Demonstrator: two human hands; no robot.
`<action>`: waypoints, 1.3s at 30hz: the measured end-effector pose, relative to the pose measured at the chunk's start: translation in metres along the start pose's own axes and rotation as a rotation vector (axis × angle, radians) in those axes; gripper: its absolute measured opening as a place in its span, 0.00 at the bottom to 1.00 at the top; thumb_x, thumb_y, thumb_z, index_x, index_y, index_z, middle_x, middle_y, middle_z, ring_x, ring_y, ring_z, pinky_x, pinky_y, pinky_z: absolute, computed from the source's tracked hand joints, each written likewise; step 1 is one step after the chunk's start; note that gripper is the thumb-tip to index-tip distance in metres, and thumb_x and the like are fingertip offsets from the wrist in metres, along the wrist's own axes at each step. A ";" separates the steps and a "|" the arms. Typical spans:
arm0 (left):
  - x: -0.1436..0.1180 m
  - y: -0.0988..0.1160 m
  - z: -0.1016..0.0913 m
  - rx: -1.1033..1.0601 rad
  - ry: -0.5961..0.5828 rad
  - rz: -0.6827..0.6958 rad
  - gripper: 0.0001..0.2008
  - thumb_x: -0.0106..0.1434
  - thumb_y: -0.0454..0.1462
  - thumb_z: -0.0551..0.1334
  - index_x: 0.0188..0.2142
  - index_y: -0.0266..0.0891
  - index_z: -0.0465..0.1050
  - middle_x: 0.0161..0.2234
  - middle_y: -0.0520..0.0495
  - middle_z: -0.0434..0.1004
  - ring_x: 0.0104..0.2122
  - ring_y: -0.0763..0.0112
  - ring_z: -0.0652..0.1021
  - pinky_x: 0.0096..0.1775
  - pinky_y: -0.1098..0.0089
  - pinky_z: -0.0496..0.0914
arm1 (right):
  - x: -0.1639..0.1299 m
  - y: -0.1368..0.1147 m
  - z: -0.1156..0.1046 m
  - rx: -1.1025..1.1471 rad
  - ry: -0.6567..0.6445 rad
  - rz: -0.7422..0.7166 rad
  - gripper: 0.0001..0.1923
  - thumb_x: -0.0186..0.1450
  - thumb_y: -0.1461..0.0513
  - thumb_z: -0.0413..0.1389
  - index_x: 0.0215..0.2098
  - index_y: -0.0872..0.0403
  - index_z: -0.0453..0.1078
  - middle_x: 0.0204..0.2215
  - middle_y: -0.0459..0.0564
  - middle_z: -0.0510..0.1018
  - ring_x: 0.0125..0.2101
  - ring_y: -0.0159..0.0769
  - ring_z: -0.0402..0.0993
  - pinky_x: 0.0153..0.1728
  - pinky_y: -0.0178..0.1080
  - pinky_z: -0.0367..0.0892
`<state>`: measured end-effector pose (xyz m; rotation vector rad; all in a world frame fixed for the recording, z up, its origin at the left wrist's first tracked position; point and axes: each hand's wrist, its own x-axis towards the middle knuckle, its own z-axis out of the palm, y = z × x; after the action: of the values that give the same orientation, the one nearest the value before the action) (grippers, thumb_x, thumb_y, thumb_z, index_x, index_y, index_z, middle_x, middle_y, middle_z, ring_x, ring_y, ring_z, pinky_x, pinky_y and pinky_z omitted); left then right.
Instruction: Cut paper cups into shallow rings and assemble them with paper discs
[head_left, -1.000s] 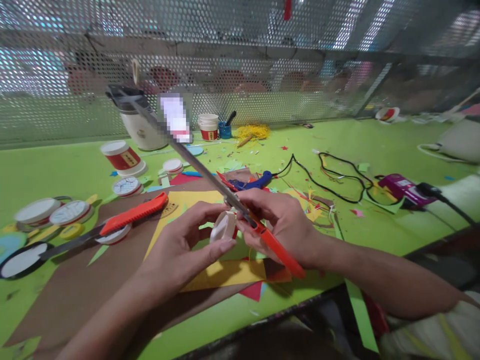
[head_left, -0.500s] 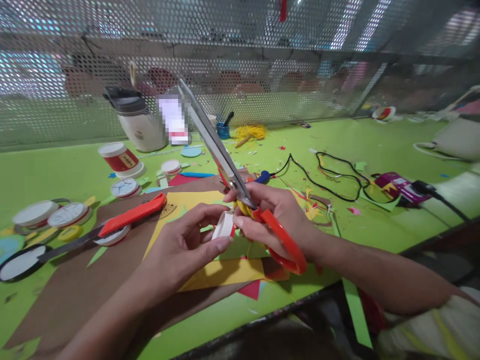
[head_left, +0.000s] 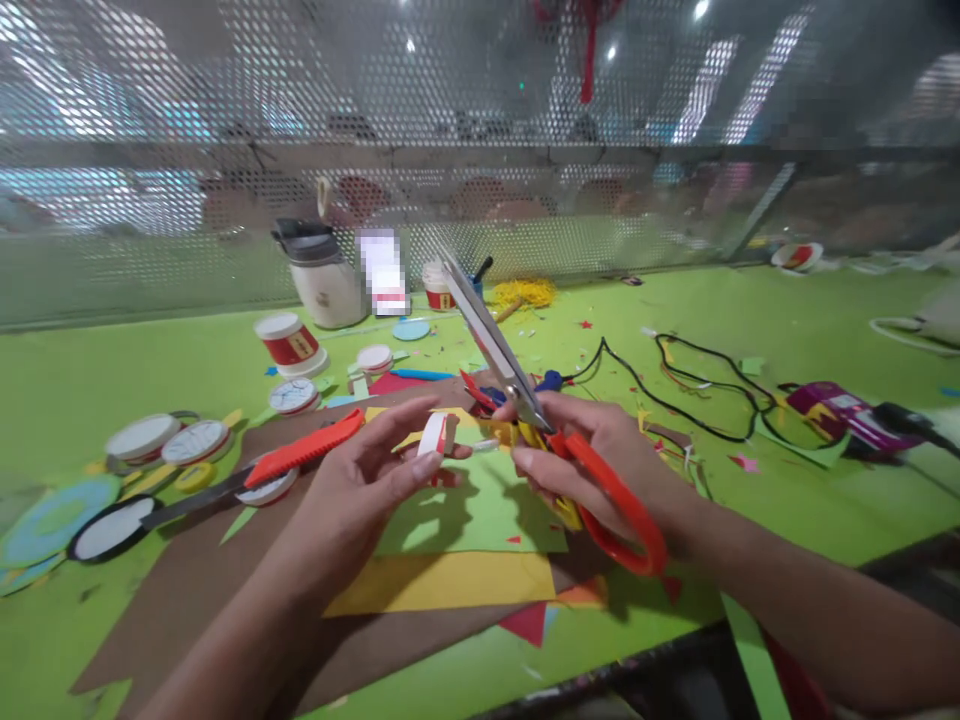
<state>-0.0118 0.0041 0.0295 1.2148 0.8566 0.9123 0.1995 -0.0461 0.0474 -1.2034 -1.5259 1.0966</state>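
Observation:
Between the thumb and fingers of my left hand [head_left: 367, 470] is a small curved white piece with a red edge [head_left: 433, 436], like a strip off a paper cup. My right hand [head_left: 600, 445] is wrapped round large scissors [head_left: 495, 355] with orange handles. Their blades point up and away to the left and look closed together. Something yellow shows under the right fingers; I cannot tell whether it belongs to the scissors. The hands are apart, above a light green sheet [head_left: 465, 525] lying on yellow paper [head_left: 442, 585] and a brown board [head_left: 225, 600].
Left of my hands lies an orange utility knife [head_left: 307, 448], with round white lids [head_left: 142, 437] beyond it. A red-and-white tub [head_left: 291, 345], a jug [head_left: 326, 285] and a phone [head_left: 384, 270] stand behind. A black cable [head_left: 622, 375] and a purple box [head_left: 840, 410] lie right.
My hands have drawn apart, leaving a gap between the scissors and the white piece, which stays in my left hand. The view has shifted, so the table things sit farther right and lower.

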 end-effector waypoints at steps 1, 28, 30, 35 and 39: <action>0.000 0.001 0.000 -0.038 0.017 0.007 0.20 0.55 0.38 0.70 0.48 0.44 0.76 0.48 0.44 0.79 0.42 0.59 0.79 0.41 0.63 0.75 | 0.001 0.000 -0.001 -0.017 -0.003 0.002 0.16 0.61 0.66 0.57 0.48 0.56 0.69 0.23 0.40 0.68 0.20 0.27 0.63 0.21 0.31 0.62; -0.004 0.019 -0.025 -0.492 0.125 0.024 0.19 0.56 0.50 0.66 0.26 0.34 0.76 0.25 0.45 0.77 0.23 0.72 0.74 0.25 0.74 0.67 | -0.013 0.026 -0.026 0.199 -0.676 0.174 0.27 0.70 0.44 0.44 0.47 0.57 0.69 0.22 0.47 0.71 0.17 0.25 0.62 0.18 0.29 0.60; -0.003 0.018 -0.023 -0.495 0.106 0.009 0.19 0.56 0.50 0.65 0.25 0.34 0.75 0.22 0.46 0.75 0.21 0.73 0.72 0.22 0.74 0.64 | -0.012 0.024 -0.023 0.237 -0.668 0.209 0.25 0.70 0.44 0.45 0.44 0.57 0.69 0.22 0.47 0.72 0.17 0.23 0.62 0.18 0.27 0.60; -0.003 0.016 -0.020 -0.523 0.116 0.008 0.18 0.57 0.48 0.65 0.24 0.35 0.75 0.22 0.47 0.75 0.20 0.73 0.71 0.22 0.74 0.64 | -0.016 0.023 -0.019 0.337 -0.620 0.325 0.26 0.68 0.43 0.47 0.34 0.57 0.68 0.22 0.47 0.72 0.16 0.22 0.63 0.18 0.26 0.60; -0.002 0.014 -0.021 -0.512 0.088 -0.009 0.17 0.55 0.49 0.67 0.24 0.35 0.76 0.18 0.49 0.74 0.19 0.73 0.73 0.21 0.74 0.63 | -0.018 0.027 -0.019 0.351 -0.610 0.318 0.27 0.69 0.43 0.46 0.33 0.57 0.68 0.22 0.48 0.71 0.16 0.22 0.62 0.18 0.26 0.60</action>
<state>-0.0335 0.0122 0.0399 0.7305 0.6413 1.1015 0.2261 -0.0577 0.0238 -0.9232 -1.5036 1.9891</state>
